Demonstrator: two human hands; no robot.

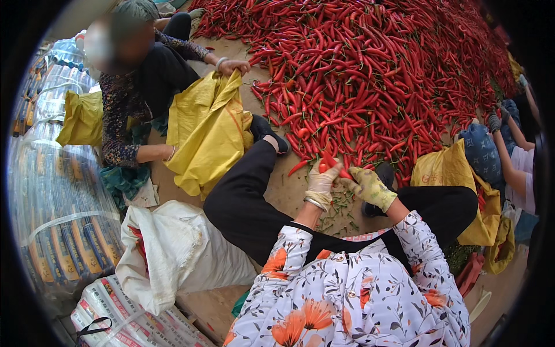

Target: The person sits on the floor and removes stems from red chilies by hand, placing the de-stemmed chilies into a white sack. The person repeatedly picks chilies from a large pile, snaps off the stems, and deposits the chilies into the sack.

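My left hand (321, 185), in a thin whitish glove, is closed around a few red chili peppers (328, 159). Against it works my right hand (373, 187), wearing a patterned yellow-green glove, its fingertips closed at the end of a red chili (345, 174) that reaches between both hands. The fingers hide part of that chili. Below the hands, cut-off green stems (340, 210) lie scattered on the floor between my legs. Just beyond my hands begins a large heap of red chilies (347, 86), most with green stems.
At the left, a person (125, 95) holds a yellow woven sack (208, 139). A white sack (173, 251) with chilies inside lies beside my left leg. Plastic-wrapped bundles (65, 208) stand along the left. Yellow sacks (442, 169) and another person's gloved hand (494, 122) are at right.
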